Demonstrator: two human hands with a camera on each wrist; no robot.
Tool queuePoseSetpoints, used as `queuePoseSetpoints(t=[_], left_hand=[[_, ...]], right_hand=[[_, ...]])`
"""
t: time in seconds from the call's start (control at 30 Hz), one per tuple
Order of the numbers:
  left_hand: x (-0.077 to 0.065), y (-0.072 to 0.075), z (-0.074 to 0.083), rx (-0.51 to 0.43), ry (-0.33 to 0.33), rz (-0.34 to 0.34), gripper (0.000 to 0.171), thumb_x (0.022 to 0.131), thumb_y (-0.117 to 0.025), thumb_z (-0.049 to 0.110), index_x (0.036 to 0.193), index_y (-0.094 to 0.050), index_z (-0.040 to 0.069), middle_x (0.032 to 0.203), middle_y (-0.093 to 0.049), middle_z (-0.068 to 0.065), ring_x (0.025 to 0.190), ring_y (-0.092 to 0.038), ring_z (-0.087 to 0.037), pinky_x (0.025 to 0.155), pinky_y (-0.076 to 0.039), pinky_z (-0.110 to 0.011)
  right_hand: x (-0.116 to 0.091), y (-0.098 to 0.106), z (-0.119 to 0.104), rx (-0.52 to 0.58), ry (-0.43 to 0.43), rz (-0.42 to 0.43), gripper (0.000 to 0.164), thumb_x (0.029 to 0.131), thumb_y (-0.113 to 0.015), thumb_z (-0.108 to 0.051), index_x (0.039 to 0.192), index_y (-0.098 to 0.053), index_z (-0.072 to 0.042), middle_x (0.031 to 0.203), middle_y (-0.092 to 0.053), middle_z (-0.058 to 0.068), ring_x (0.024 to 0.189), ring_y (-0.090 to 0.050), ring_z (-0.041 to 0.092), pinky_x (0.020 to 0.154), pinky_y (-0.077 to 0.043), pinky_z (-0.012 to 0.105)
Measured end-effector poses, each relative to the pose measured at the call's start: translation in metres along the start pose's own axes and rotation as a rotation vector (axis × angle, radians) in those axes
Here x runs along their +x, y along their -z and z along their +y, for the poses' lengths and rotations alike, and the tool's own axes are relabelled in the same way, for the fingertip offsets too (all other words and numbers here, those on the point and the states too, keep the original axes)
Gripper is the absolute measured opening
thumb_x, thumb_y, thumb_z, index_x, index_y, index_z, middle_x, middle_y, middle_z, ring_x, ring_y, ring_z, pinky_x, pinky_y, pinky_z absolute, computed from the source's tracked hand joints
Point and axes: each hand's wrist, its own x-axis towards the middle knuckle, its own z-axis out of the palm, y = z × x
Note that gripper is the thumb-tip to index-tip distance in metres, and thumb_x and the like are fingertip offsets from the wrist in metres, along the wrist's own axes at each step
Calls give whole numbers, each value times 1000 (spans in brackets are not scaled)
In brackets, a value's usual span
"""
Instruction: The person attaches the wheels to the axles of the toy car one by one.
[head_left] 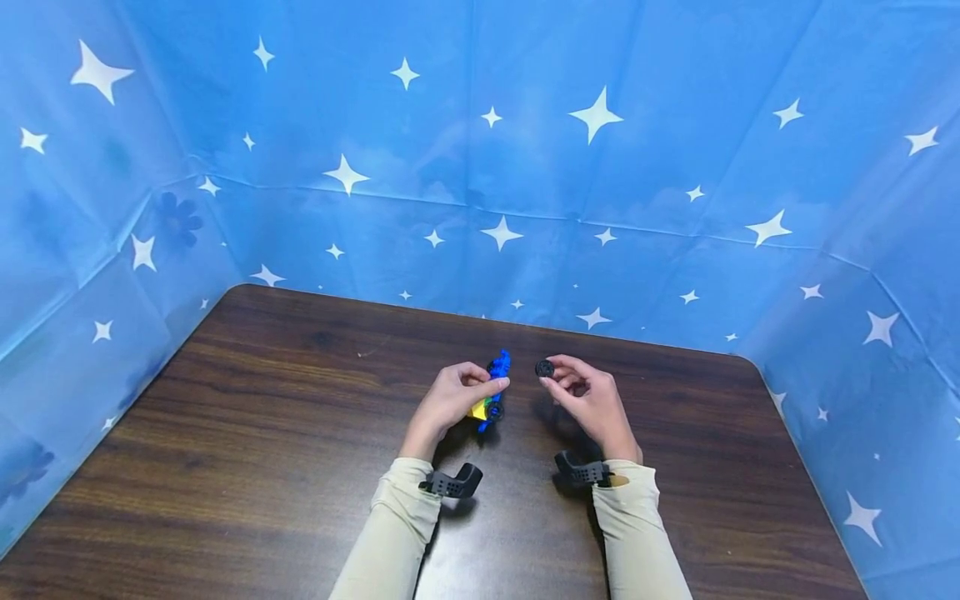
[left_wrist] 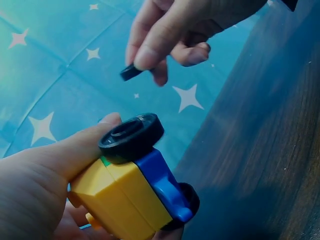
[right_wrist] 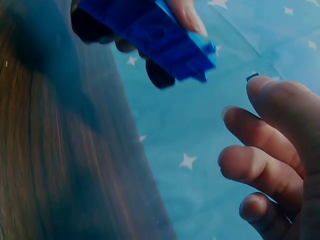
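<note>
A small toy car with a yellow body [left_wrist: 122,200] and a blue chassis [right_wrist: 150,32] is held above the table by my left hand [head_left: 450,402], thumb along its side. Black wheels [left_wrist: 132,137] are fitted on the car in the left wrist view. To the right, my right hand [head_left: 594,396] pinches a loose black wheel [head_left: 544,368] between thumb and fingertips, apart from the car. In the right wrist view most of that wheel is hidden behind the thumb [right_wrist: 280,97].
Beneath both hands lies a dark wood-grain table [head_left: 285,417]. A blue cloth backdrop [head_left: 450,125] with white stars rises behind it and along both sides. Each wrist wears a black camera band [head_left: 453,482].
</note>
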Motion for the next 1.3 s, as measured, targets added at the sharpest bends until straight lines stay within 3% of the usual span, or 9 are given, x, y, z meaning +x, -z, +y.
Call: queuePoseSetpoints(t=[0.23,0.43,0.77,1.3], left_hand=[[1,-2,0,-3,-2,12,38,90,-82,39,106,-74,5,98,-71,-8,78,-59,-16,66,-49,-26],[0,-3,1,29,0,-28,42,89,-82,39,111,-75,5,101,-74,-9,81,-63,-16,67,-51,-26],[1,-3,1,76,-42,-45,36,89,-83,37,105,-75,5,95,-75,-7,80,-66,-15,68,-52,-26],[-1,-3,5,90,-28,-51,36,90,-82,35,108,-75,4,100,-76,-10,84,-68,-15,71,-53,-25]], right_hand=[[4,-7,-14,2,75,-51,29,92,-80,-9,120,-73,-8,89,-76,6,71,-64,3,63,-54,21],[5,-13,-18,-15,135,-67,29,92,-79,-8,121,-72,-7,88,-75,5,68,-62,4,61,-54,23],[8,-15,-24,-34,164,-103,31,92,-80,-8,122,-72,-6,86,-74,4,65,-59,4,60,-54,24],[8,-17,-24,-49,203,-93,31,91,-80,-7,121,-72,-4,85,-73,4,66,-59,4,60,-54,24]])
